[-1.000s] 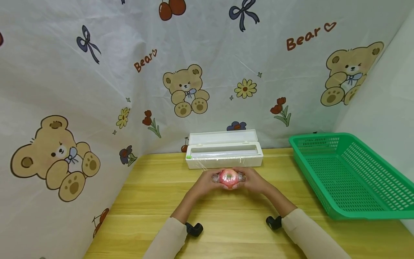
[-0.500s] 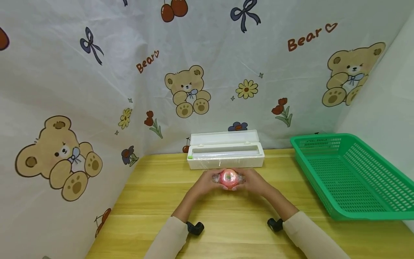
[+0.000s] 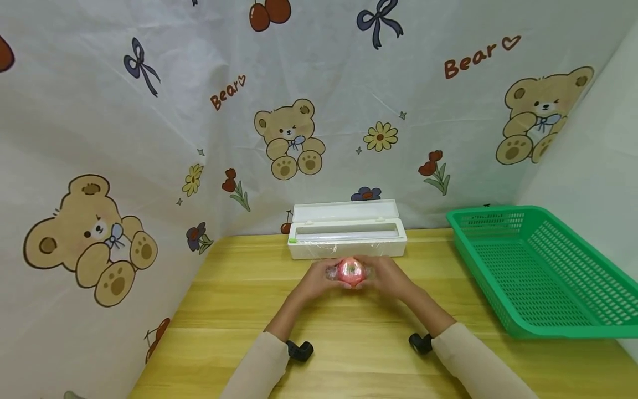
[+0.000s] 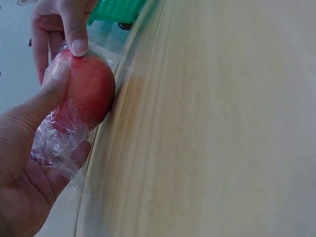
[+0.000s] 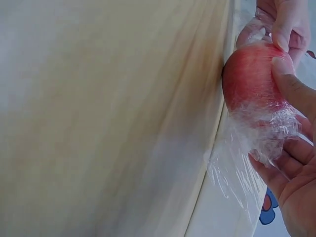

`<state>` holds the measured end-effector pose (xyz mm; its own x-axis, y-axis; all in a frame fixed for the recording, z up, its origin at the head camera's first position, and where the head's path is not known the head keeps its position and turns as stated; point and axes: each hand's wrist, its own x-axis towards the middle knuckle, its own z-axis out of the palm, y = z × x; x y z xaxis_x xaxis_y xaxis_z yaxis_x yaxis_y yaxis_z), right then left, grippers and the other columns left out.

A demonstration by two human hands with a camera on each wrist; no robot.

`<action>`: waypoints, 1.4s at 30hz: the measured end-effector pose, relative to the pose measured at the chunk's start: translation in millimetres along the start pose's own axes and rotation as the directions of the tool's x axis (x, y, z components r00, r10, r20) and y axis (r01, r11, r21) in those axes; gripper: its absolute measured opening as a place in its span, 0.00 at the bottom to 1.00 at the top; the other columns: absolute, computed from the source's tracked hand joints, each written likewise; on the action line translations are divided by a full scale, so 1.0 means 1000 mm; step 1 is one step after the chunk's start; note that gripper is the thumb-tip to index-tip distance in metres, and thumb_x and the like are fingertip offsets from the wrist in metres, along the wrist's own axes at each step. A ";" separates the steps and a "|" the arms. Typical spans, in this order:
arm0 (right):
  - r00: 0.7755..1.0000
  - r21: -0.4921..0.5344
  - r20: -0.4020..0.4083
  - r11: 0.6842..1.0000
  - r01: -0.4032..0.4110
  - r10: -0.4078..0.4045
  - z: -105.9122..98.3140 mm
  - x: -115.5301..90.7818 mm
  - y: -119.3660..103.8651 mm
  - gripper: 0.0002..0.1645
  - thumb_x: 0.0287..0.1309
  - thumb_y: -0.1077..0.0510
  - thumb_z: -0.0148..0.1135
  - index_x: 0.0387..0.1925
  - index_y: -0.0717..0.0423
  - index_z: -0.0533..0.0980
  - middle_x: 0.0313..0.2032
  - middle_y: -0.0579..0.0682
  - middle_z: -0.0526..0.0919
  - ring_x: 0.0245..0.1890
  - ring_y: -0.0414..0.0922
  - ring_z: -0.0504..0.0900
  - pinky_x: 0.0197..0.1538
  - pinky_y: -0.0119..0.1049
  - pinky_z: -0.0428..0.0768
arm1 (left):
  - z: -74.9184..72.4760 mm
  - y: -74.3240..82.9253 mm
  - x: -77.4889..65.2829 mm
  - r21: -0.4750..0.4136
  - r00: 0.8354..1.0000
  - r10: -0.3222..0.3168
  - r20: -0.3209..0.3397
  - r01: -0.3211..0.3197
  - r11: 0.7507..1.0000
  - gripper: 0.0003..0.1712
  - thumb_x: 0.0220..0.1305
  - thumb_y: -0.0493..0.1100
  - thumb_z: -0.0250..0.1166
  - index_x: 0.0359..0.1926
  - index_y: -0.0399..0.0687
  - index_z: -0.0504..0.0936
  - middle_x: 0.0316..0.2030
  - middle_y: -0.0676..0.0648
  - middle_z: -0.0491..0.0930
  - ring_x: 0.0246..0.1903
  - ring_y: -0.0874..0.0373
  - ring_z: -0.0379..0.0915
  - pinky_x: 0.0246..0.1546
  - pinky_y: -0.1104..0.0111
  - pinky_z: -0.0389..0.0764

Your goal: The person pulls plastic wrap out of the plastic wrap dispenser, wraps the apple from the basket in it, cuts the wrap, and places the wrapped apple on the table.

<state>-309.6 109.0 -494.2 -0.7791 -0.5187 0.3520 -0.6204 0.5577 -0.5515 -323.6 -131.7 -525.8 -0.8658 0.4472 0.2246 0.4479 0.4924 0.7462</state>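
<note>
A red apple [image 3: 351, 272] wrapped in clear cling film is held between both hands just in front of the white box. My left hand [image 3: 319, 280] grips its left side, and my right hand [image 3: 386, 277] grips the right. In the left wrist view the left thumb [image 4: 57, 81] presses on the skin, above a crumpled bunch of film [image 4: 59, 143]. Seen from the right wrist, the right thumb [image 5: 286, 74] lies on the apple, and gathered film [image 5: 269, 123] fills that palm, with a loose flap hanging down. Some fingers are hidden behind the apple.
An open white cling film box [image 3: 348, 249] with a roll [image 3: 349, 236] inside stands at the back of the wooden table [image 3: 239, 310]. At the right is a green plastic basket [image 3: 528, 277]. Behind hangs a bear-printed cloth [image 3: 339, 155].
The apple has turned a little between the hands: its stem hollow showed a second ago and is hard to make out now. Both hands keep hold of it, almost in the same place.
</note>
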 end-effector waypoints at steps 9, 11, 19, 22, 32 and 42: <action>0.998 0.031 0.054 0.999 -0.023 0.021 -0.005 0.007 0.004 0.41 0.43 0.60 0.84 0.61 0.62 0.78 0.55 0.55 0.84 0.53 0.49 0.82 0.57 0.49 0.82 | 0.004 0.001 -0.001 -0.002 1.000 -0.020 -0.013 0.020 1.000 0.43 0.55 0.53 0.79 0.70 0.48 0.74 0.62 0.50 0.79 0.63 0.56 0.73 0.68 0.59 0.71; 0.998 0.042 0.064 0.999 -0.026 0.024 -0.006 0.007 0.005 0.41 0.43 0.60 0.84 0.62 0.62 0.78 0.56 0.55 0.84 0.54 0.48 0.82 0.57 0.48 0.82 | 0.005 0.002 -0.002 0.010 0.999 -0.016 -0.036 0.016 1.000 0.44 0.54 0.53 0.79 0.70 0.47 0.75 0.62 0.49 0.80 0.63 0.54 0.74 0.67 0.59 0.72; 0.997 0.051 0.080 0.999 -0.016 0.012 -0.008 0.006 0.005 0.42 0.40 0.62 0.85 0.61 0.63 0.79 0.57 0.57 0.83 0.52 0.47 0.81 0.56 0.47 0.82 | 0.009 0.013 -0.009 0.157 0.990 0.038 -0.134 -0.017 0.987 0.44 0.50 0.58 0.80 0.65 0.44 0.79 0.57 0.48 0.83 0.57 0.53 0.79 0.60 0.62 0.78; 0.996 0.059 0.085 0.998 -0.017 0.012 -0.010 0.007 0.005 0.42 0.40 0.62 0.85 0.61 0.61 0.79 0.56 0.55 0.84 0.52 0.47 0.81 0.58 0.48 0.81 | 0.007 0.019 -0.008 0.249 0.987 0.083 -0.139 -0.046 0.967 0.44 0.49 0.59 0.80 0.63 0.43 0.81 0.57 0.47 0.83 0.56 0.52 0.80 0.59 0.60 0.79; 0.997 0.074 0.046 0.995 -0.069 0.065 -0.007 0.006 0.007 0.43 0.40 0.60 0.85 0.61 0.63 0.79 0.57 0.57 0.82 0.57 0.53 0.79 0.61 0.53 0.79 | -0.007 0.020 -0.012 0.184 0.987 0.019 -0.157 0.011 0.983 0.35 0.54 0.54 0.79 0.61 0.45 0.83 0.55 0.48 0.84 0.55 0.54 0.79 0.54 0.62 0.82; 0.994 0.038 0.047 0.995 -0.097 0.095 -0.006 0.007 0.005 0.43 0.43 0.57 0.84 0.63 0.61 0.77 0.57 0.57 0.83 0.55 0.53 0.81 0.59 0.53 0.80 | -0.051 -0.003 -0.015 0.230 0.866 0.114 -0.488 0.002 0.973 0.45 0.50 0.45 0.82 0.69 0.44 0.75 0.64 0.40 0.75 0.65 0.40 0.69 0.64 0.46 0.74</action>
<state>-318.7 111.7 -489.4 -0.8294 -0.4934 0.2619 -0.5382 0.5803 -0.6112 -323.7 -177.9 -499.4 -0.8073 0.0788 0.5849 0.4855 0.6520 0.5823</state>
